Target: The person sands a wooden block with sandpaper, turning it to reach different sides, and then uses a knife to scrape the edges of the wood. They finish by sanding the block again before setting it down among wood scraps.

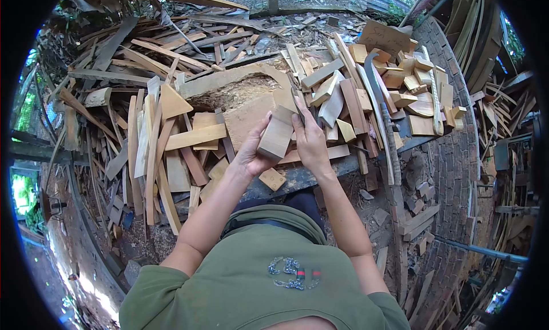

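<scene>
Head view: left hand (pixel 250 154) fingers grip the wood block (pixel 275 137); right hand (pixel 310 140) fingers pinch a blade (pixel 298 106) beside it.

- Soft, even daylight fills the middle of the frame, with only faint shadows.
- Sunlit greenery at the far left edge and a patch of ground at lower left are blown out.
- Strong fisheye bending at the edges, with black corners.
- The centre is sharp and the rim slightly soft.
</scene>
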Tool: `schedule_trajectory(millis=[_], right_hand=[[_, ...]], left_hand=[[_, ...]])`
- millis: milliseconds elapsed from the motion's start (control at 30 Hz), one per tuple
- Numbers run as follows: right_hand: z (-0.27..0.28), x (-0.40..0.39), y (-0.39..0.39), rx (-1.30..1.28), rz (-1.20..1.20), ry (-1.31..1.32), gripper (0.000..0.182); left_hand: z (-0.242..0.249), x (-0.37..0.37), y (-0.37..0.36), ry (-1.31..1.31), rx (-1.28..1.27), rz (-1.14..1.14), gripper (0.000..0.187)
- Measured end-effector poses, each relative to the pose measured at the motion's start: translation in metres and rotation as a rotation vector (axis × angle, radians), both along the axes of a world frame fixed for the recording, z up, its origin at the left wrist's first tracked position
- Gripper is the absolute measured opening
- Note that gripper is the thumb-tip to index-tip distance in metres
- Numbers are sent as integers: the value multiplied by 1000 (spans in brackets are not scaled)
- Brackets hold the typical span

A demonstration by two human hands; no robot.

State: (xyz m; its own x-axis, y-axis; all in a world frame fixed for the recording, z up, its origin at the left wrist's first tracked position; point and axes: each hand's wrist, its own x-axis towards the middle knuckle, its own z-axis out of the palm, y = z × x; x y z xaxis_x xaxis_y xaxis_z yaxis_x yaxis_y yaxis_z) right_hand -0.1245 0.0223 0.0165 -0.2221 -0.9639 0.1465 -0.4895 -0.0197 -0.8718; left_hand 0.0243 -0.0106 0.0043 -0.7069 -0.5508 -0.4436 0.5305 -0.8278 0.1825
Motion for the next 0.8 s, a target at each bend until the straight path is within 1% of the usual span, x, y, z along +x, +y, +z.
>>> schedule_trajectory(millis=[33,67,133,167,200,233,267,300,333,367,433,500,533,567,600,633,667,700,733,767,800], right_hand=[[-2,2,1,-119,10,63,47],[-2,5,6,-120,14,59,47],[17,16,29,-138,179,384,52],[30,30,45,-76,225,508,56],[31,34,53,-85,241,486,56],[31,35,56,-92,255,466,55],[30,30,50,-88,248,468,55],[24,22,39,-63,214,339,53],[16,13,26,-43,179,209,51],[-2,2,12,-29,118,67,46],[7,3,19,-21,95,-67,44],[15,21,41,-103,183,-44,45],[18,29,50,-137,235,54,46],[15,28,46,-139,234,53,46],[11,25,38,-140,213,29,46],[9,20,31,-135,188,3,46],[11,11,19,-34,123,-183,46],[-5,2,9,-1,81,-273,46],[1,4,13,-70,85,-195,46],[9,8,20,-141,93,-114,47],[13,18,33,-118,152,-100,48]], left_hand=[[7,-2,1,8,29,43,46],[-8,-1,-4,47,4,19,47],[-18,1,-11,54,37,19,48],[-19,0,-14,71,67,12,48],[-15,1,-14,-100,-70,-16,48],[-12,-2,-11,-96,-71,-25,48],[-9,-6,-6,-189,-122,21,47],[-6,-9,0,-286,-167,68,47],[-9,-14,2,-332,-246,42,52],[-11,-16,4,-334,-244,39,52],[-7,-16,6,-438,-298,-20,57],[-5,-15,3,-481,-304,29,60],[-7,-13,-4,-470,-238,43,60],[-11,-13,-8,-456,-175,52,61],[-31,-16,-9,-515,-302,124,60],[-27,-20,-3,-514,-300,113,60],[-23,-23,3,-530,-287,55,59],[-19,-26,7,-545,-280,-1,58],[-34,-32,4,-552,-389,114,57],[-49,-30,-2,-546,-399,115,57],[-25,-25,-3,-473,-333,82,59]])
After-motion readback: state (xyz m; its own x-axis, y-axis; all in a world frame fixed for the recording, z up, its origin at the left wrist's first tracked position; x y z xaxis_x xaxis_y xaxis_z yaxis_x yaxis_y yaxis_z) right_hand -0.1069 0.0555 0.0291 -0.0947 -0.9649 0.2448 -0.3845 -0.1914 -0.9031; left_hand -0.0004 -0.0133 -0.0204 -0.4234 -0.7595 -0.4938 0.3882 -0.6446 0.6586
